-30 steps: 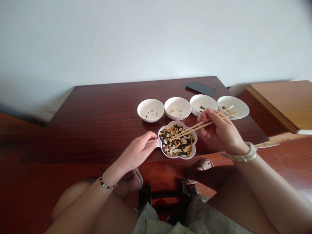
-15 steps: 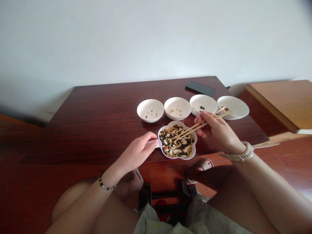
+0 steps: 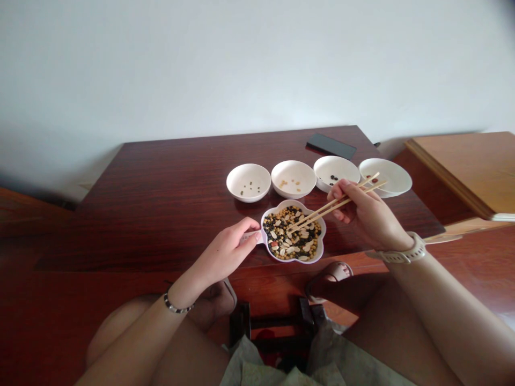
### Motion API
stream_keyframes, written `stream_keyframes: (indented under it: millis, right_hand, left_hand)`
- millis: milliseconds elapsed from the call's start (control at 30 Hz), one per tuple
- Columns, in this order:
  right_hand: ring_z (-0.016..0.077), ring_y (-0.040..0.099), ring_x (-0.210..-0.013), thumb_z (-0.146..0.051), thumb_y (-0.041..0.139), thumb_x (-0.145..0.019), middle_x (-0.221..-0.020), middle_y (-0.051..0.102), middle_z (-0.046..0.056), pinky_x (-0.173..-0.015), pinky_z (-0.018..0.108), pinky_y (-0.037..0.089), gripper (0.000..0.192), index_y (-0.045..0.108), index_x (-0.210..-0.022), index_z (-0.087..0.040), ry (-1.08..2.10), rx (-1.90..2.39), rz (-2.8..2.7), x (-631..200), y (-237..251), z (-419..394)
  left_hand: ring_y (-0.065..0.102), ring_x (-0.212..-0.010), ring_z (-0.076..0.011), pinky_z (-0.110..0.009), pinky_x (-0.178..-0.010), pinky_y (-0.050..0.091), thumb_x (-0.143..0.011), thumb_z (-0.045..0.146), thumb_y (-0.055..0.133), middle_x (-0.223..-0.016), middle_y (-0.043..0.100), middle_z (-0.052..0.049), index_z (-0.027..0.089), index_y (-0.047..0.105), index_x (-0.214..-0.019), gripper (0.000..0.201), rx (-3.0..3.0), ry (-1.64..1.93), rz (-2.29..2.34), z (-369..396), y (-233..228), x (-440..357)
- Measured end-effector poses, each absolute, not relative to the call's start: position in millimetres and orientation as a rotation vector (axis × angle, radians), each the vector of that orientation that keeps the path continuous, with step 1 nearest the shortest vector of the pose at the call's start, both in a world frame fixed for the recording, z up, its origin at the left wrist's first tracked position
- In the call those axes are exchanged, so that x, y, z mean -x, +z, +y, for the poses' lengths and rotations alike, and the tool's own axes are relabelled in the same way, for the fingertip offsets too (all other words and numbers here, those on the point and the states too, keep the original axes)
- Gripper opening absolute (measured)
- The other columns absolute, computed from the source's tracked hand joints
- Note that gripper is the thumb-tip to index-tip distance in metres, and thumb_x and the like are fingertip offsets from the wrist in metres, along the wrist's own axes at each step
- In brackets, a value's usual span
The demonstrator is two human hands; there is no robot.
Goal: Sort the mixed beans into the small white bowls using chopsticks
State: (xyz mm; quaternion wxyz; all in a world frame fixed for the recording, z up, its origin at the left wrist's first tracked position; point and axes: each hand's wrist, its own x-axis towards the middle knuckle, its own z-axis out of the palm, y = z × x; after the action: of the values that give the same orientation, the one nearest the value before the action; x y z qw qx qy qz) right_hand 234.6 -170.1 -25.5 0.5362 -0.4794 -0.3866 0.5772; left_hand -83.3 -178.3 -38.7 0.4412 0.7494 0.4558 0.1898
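Note:
My right hand grips a pair of wooden chopsticks whose tips rest among the mixed beans in a white flower-shaped dish near the table's front edge. My left hand pinches the small handle on the dish's left side. Behind the dish stands a row of white bowls: one with green beans, one with yellow beans, one with black beans, and one with a red bean.
A dark phone lies at the back right of the dark wooden table. A lighter wooden surface stands to the right. My knees and sandalled feet show below the table's front edge.
The chopsticks' tips have stayed in the mixed beans while my right hand shifted slightly left and then back right. My left hand has not moved.

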Motion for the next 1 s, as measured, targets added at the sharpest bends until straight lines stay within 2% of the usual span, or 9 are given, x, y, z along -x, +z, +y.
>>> stream_keyframes:
  millis: [533, 767, 1000]
  right_hand:
    - [0.0085, 0.053, -0.057, -0.044, 0.066, -0.103, -0.08, 0.054, 0.001, -0.043, 0.019, 0.04, 0.034, 0.06, -0.08, -0.019, 1.324, 1.182, -0.961, -236.1, -21.6, -170.0]
    - [0.0077, 0.05, -0.057, -0.043, 0.068, -0.102, -0.075, 0.052, 0.001, -0.044, 0.017, 0.04, 0.034, 0.06, -0.079, -0.018, 1.352, 1.126, -0.927, -239.0, -19.4, -168.6]
    - [0.0061, 0.048, -0.055, -0.046, 0.077, -0.095, -0.077, 0.052, -0.001, -0.041, 0.017, 0.038, 0.036, 0.059, -0.077, -0.02, 1.286, 1.017, -0.835, -223.3, -9.5, -154.8]
  left_hand:
    - [0.072, -0.103, -0.0222, -0.033, -0.092, 0.051, -0.111, 0.044, 0.051, -0.117, 0.078, -0.003, 0.024, 0.066, -0.115, 0.025, -1.871, 0.492, 1.127, -178.2, -39.4, 84.2]
    - [0.072, -0.102, -0.022, -0.033, -0.09, 0.052, -0.111, 0.044, 0.051, -0.118, 0.078, -0.003, 0.024, 0.067, -0.115, 0.026, -1.879, 0.484, 1.136, -178.4, -38.0, 83.5]
    - [0.073, -0.102, -0.0233, -0.033, -0.09, 0.053, -0.11, 0.047, 0.05, -0.118, 0.079, -0.005, 0.024, 0.067, -0.115, 0.029, -1.875, 0.49, 1.138, -180.2, -37.0, 82.9]
